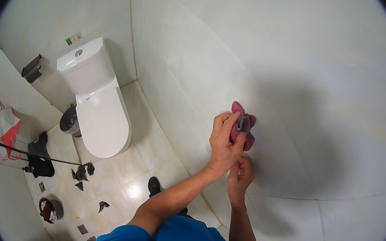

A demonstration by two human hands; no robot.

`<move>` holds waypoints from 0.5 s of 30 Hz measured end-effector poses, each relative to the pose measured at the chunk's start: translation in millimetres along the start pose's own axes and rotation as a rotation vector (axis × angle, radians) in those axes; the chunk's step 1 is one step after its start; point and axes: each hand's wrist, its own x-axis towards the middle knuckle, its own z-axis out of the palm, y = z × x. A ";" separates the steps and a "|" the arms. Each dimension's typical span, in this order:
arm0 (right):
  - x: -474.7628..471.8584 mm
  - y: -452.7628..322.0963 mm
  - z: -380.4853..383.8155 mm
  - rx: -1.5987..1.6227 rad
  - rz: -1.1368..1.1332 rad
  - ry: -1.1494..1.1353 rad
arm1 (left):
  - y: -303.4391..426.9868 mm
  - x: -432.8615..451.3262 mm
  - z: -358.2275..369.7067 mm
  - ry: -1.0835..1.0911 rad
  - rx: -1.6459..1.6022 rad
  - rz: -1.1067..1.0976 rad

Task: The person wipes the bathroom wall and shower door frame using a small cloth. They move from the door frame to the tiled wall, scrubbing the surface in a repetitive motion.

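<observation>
A crumpled pink-red cloth (249, 144) with a dark grey patch in its folds lies against the pale tiled wall (201, 49). My left hand (224, 142) grips it, fingers on one side and thumb on the other. Just below the left wrist is my right hand (242, 177), its fingers curled in front of the same wall. Part of this hand is hidden by the left one, and I cannot tell whether anything is inside it. Shadows of my head and arms fall on the tiles to the right.
A white toilet (102, 120) with its lid down stands left, beside a dark bin (69, 119). Dark scraps (81, 173) lie on the tiled floor (153, 148), near a bucket of cloths (59, 209). A red-and-white bag (2, 129) hangs far left, above a black garment (40, 159).
</observation>
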 end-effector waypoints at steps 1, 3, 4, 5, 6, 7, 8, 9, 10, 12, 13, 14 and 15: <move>2.0 -1.2 2.2 0.045 0.041 0.025 | -5.1 -0.4 -3.0 -0.016 0.006 0.009; 5.6 -0.8 9.6 0.168 0.113 0.056 | -22.9 -7.2 -9.6 -0.018 0.022 -0.033; 6.9 -0.2 12.3 0.136 0.079 0.079 | -34.1 -10.6 -15.8 -0.008 0.033 -0.083; 6.8 0.4 13.5 0.099 0.075 0.076 | -43.7 -14.6 -19.8 0.004 0.038 -0.134; 6.6 1.2 14.2 0.079 0.035 0.067 | -50.9 -17.6 -22.3 0.032 0.033 -0.367; 6.1 1.9 14.6 0.048 0.062 0.074 | -55.0 -18.6 -24.2 0.029 0.041 -0.306; 5.6 2.2 15.2 0.035 0.054 0.076 | -55.5 -17.2 -26.2 0.003 0.069 -0.331; 5.3 2.2 15.8 0.030 0.054 0.080 | -52.8 -12.1 -27.2 -0.040 0.119 -0.423; 5.4 1.5 16.5 0.025 0.054 0.084 | -44.5 -6.2 -23.9 -0.023 0.060 -0.261; 6.6 -0.8 16.7 0.043 0.056 0.077 | -20.7 14.9 -12.9 -0.039 0.055 -0.045; 7.2 -2.1 16.8 0.035 0.062 0.097 | -5.4 25.9 -7.9 -0.049 0.060 0.033; 8.7 -3.1 16.3 0.037 0.043 0.102 | 10.5 36.0 -4.1 -0.068 0.031 0.079; 10.0 -3.9 15.6 0.041 0.027 0.084 | 24.9 46.0 0.0 -0.082 0.013 0.085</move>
